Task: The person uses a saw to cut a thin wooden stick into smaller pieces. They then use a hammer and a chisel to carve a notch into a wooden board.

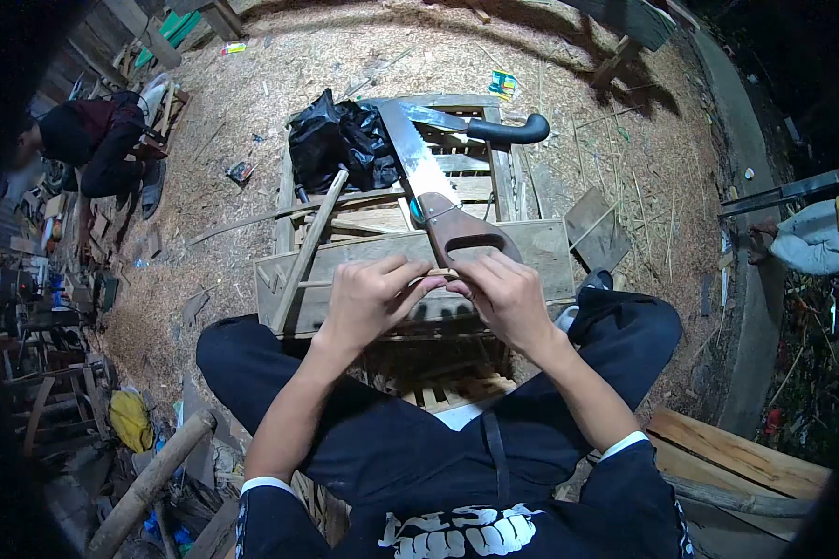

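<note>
Both hands meet over the near edge of a low wooden bench [541, 244]. My left hand [371, 296] and my right hand [505, 296] pinch a small thin wooden piece [443, 273] between fingers and thumbs. A thin stick reaches left from my left hand. Just beyond the hands lies a handsaw [457, 228] with a brown handle, its blade pointing away. A large knife [508, 129] with a black curved handle rests at the bench's far side, beside a black plastic bag [331, 144]. A wooden strip [312, 247] leans across the bench on the left.
Another person [103, 140] sits low at the far left. Wood shavings cover the ground [345, 56]. A yellow bag [130, 419] and a thick pole [154, 480] lie at lower left. Boards [736, 452] are at lower right, a concrete edge [750, 307] on the right.
</note>
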Demonstrator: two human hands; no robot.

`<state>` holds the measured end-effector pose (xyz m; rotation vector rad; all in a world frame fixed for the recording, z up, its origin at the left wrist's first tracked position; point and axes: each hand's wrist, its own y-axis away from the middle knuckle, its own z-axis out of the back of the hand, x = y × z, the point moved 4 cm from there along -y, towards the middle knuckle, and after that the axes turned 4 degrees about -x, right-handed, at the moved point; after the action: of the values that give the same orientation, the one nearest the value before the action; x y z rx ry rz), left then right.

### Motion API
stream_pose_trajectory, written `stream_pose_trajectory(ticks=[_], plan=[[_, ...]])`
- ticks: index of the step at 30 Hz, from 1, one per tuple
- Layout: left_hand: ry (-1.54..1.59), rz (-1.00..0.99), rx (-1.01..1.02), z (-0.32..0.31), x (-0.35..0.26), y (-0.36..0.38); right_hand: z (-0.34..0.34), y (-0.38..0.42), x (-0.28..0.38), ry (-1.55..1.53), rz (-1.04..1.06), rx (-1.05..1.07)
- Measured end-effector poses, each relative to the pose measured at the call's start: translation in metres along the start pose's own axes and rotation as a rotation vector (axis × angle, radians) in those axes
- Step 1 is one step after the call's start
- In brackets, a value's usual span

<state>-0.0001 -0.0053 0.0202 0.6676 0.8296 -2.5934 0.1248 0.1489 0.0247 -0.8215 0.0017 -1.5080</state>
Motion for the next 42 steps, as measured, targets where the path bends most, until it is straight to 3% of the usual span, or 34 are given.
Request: stream_pose_trajectory(ticks=[10,15,18,27,42], plan=[[-0.044,-0.149,-0.012,0.01,-0.007,-0.001,0.01,0.0,0.001,-0.193,0.018,0.063],[0.011,-0.36,0.038,0.016,-0.016,0.0,0.016,0.002,0.008,-0.283,0.073,0.253],[0.038,-0.295,-0.013,0.016,-0.014,-0.003,0.014,0.005,0.006,-0.385,-0.025,0.157],[0.038,-0.299,-0.066,0.018,-0.013,-0.003,0.009,0.012,0.004,-0.659,-0.298,0.206],[-0.063,-0.37,-0.187,0.013,-0.018,0.001,0.005,0.011,0.002,-0.478,-0.271,0.12]])
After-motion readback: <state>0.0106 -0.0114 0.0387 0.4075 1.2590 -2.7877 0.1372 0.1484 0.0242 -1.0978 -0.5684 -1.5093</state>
